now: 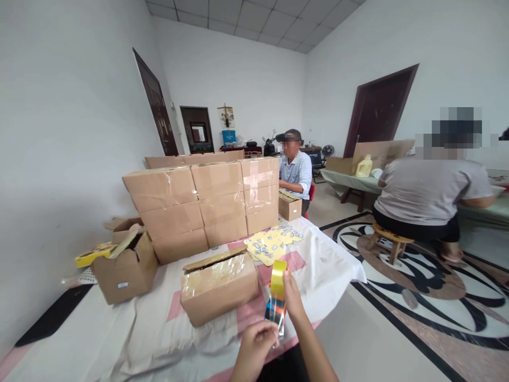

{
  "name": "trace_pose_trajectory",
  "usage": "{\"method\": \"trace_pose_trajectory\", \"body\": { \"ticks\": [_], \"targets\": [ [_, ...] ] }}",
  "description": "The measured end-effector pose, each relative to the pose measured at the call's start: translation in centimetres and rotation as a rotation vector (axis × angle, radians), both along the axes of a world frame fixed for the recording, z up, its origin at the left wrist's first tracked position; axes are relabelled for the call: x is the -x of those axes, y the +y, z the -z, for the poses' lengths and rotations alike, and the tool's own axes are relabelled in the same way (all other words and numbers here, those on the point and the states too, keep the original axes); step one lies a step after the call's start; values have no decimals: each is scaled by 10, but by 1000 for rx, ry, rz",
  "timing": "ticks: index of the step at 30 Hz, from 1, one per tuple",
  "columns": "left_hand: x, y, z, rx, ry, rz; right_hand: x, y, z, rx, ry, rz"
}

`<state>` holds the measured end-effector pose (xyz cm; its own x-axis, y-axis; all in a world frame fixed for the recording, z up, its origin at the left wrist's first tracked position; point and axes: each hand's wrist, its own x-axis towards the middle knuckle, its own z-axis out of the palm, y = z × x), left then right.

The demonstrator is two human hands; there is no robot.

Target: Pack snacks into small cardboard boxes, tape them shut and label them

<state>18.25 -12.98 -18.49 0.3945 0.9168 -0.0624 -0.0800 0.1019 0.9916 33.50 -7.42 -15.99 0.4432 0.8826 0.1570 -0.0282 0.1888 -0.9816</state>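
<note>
My right hand [293, 296] holds a yellow roll of packing tape [278, 279] upright above the table's near edge. My left hand [254, 347] pinches the clear free end of the tape [275, 314], which is pulled down from the roll. Just left of the roll lies a small cardboard box [218, 286] with its top partly sealed in clear tape. It rests on the table's white and pink cloth [159, 329].
A stack of sealed cardboard boxes [202, 204] fills the back of the table. An open box [126, 268] stands at left. Yellow sheets with small pieces [270, 241] lie behind. A person sits at the far end, another on a stool [392, 241] at right.
</note>
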Motion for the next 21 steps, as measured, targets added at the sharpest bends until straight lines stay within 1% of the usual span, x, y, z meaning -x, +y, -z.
{"method": "trace_pose_trajectory", "body": {
  "ticks": [2, 4, 7, 10, 14, 17, 19, 21],
  "targets": [
    [-1, 2, 2, 0, 0, -4, 1, 2, -10, 15, -16, -47],
    [-2, 2, 3, 0, 3, -2, 1, 3, -17, 22, -32, -39],
    [-2, 3, 3, 2, 15, 16, 1, 5, -22, 36, -38, -26],
    [-1, 3, 2, 4, 31, 51, 0, 4, -25, 39, -27, -52],
    [-2, 2, -1, 6, 48, 95, 0, 0, -27, 29, 10, -139],
    [-1, 0, -3, 5, 72, 101, 1, -5, -26, -3, 86, -184],
    [1, 0, -4, -11, 106, 92, 3, -10, -27, -34, 137, -168],
    [5, 2, -5, -34, 143, 85, 6, -16, -29, -62, 144, -114]
  ]
}}
